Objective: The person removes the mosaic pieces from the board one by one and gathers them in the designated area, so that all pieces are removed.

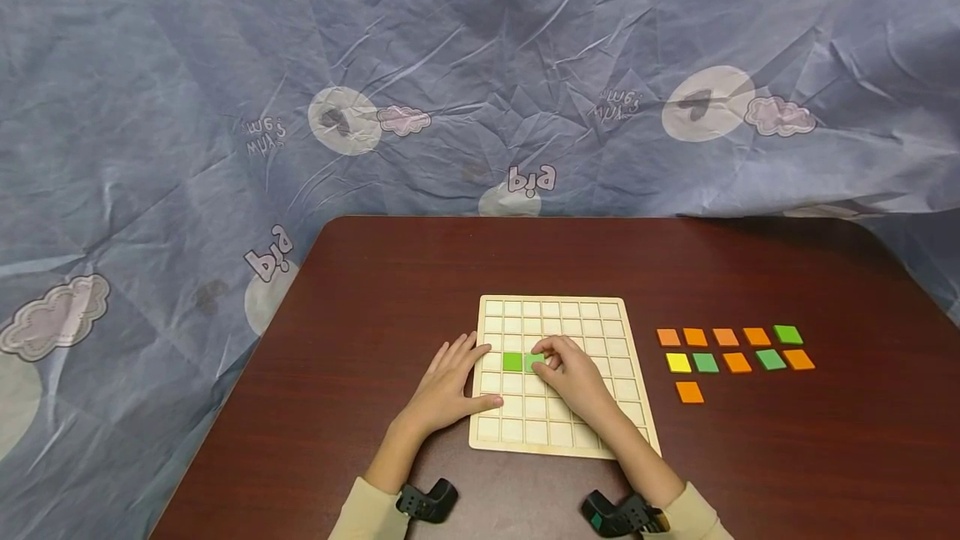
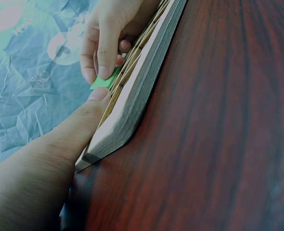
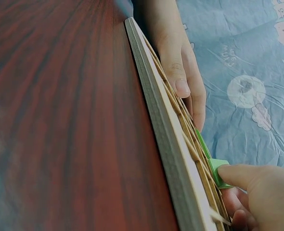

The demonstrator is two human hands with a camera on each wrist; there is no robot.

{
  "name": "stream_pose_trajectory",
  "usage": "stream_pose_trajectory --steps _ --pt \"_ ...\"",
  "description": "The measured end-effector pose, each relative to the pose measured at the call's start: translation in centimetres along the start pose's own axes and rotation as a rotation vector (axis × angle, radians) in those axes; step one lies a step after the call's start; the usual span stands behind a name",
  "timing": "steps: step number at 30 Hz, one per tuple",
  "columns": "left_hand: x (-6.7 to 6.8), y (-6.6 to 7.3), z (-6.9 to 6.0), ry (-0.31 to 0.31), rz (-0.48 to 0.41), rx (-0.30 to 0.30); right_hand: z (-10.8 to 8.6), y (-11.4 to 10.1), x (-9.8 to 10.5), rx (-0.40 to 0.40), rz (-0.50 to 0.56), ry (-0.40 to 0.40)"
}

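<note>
A pale wooden grid board (image 1: 512,432) lies on the table, divided into square cells. One bright green square tile (image 1: 512,362) sits in a cell left of the board's middle. Just right of it, my right hand (image 1: 576,377) pinches a lighter green tile (image 1: 533,359) between thumb and fingers; in the right wrist view that tile (image 3: 218,169) is tilted at the board's surface. My left hand (image 1: 444,390) rests on the board's left edge with fingers extended and thumb spread; its thumb (image 2: 98,95) touches the board in the left wrist view.
Right of the board, loose square tiles lie in rows: several orange ones (image 1: 737,362), a yellow tile (image 1: 678,363) and a few green ones (image 1: 787,334). All rest on a dark reddish-brown table (image 1: 390,290). A patterned blue cloth (image 1: 480,65) hangs behind it.
</note>
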State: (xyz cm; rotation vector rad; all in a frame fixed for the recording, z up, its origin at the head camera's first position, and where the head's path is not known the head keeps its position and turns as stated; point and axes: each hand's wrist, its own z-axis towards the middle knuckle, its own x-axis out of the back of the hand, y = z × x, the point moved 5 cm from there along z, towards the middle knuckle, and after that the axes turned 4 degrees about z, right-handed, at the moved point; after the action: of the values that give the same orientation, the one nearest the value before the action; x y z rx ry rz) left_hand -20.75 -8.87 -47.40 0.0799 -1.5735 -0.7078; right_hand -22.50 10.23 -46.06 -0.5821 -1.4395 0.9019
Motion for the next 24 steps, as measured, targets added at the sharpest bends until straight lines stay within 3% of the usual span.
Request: stream_pose_trajectory --steps 9,24 --pt "-0.02 -0.05 0.04 -0.006 -0.003 0.003 -0.08 0.13 0.03 -0.030 0.022 -0.010" --pt "-0.22 -0.20 0.04 -0.014 0.009 0.009 -0.25 0.07 0.14 0.004 0.064 0.024"
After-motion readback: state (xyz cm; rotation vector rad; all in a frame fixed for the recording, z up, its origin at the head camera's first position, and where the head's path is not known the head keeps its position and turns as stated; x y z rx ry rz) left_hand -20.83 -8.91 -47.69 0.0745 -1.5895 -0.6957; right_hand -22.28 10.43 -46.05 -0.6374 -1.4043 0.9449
